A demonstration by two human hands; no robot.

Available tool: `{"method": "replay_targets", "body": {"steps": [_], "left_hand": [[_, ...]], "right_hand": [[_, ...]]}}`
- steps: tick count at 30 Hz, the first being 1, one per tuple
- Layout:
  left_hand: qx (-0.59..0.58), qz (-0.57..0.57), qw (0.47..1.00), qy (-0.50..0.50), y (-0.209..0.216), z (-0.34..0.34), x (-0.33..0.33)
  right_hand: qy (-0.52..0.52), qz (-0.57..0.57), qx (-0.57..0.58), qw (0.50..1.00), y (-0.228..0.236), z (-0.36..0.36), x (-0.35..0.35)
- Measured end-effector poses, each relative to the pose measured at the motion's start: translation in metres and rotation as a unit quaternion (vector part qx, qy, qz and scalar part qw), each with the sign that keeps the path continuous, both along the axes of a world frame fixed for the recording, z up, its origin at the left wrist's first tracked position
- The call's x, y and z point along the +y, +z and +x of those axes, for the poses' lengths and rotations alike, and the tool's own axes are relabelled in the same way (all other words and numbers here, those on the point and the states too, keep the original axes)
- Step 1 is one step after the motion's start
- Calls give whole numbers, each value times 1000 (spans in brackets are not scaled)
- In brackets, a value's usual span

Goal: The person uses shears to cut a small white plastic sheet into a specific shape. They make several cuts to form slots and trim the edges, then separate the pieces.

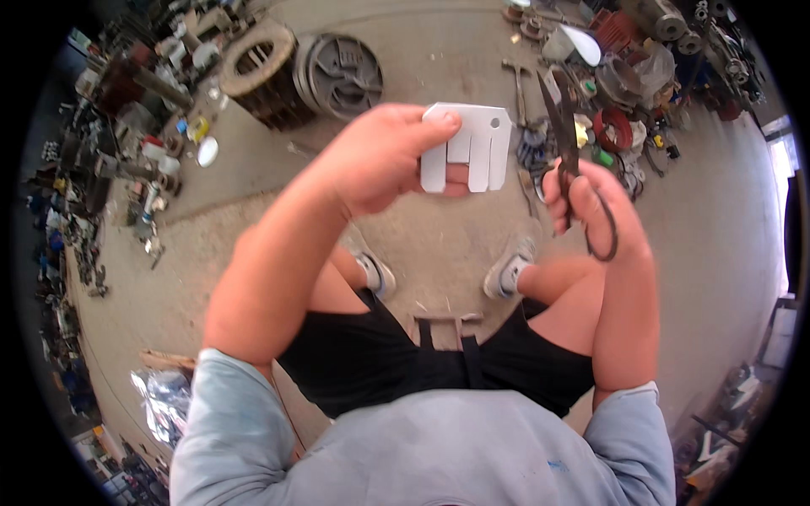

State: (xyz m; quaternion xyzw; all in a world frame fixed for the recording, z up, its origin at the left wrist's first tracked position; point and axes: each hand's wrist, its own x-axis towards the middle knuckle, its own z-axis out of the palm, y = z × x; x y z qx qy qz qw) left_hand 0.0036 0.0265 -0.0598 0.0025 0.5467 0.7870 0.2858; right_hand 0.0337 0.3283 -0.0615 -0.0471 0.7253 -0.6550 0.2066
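My left hand [384, 156] grips a small white card [479, 126] by its left edge, thumb on its face and fingers behind. The card has clipped corners, a round hole near its upper right, and slots cut up from its lower edge; a finger shows through the widest gap. To the right, my right hand [595, 202] is closed around the handles of dark metal scissors [563, 126]. Their blades point up and away from me and stand slightly apart. One handle loop sticks out below my fingers. Scissors and card do not touch.
A hammer [520, 91] lies on the concrete floor [439, 244] beside heaped metal parts [624, 84] at the far right. A large ring-shaped casting [257, 63] and a round wheel [337, 74] stand at the far left. More scrap lines the left side. My shoes flank the middle.
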Motion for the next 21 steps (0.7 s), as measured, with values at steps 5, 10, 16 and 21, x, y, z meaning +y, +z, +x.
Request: {"method": "replay_targets", "body": {"steps": [5, 10, 16, 21], "left_hand": [[39, 146, 968, 199, 13, 10, 15], [72, 216, 948, 223, 26, 31, 19], [102, 213, 946, 223, 23, 35, 25], [96, 228, 938, 243, 25, 36, 31]], "right_hand": [[-17, -6, 41, 999, -10, 29, -51], [-2, 41, 65, 997, -11, 37, -72], [-8, 39, 76, 996, -14, 34, -72], [-14, 53, 88, 995, -7, 32, -72]]}}
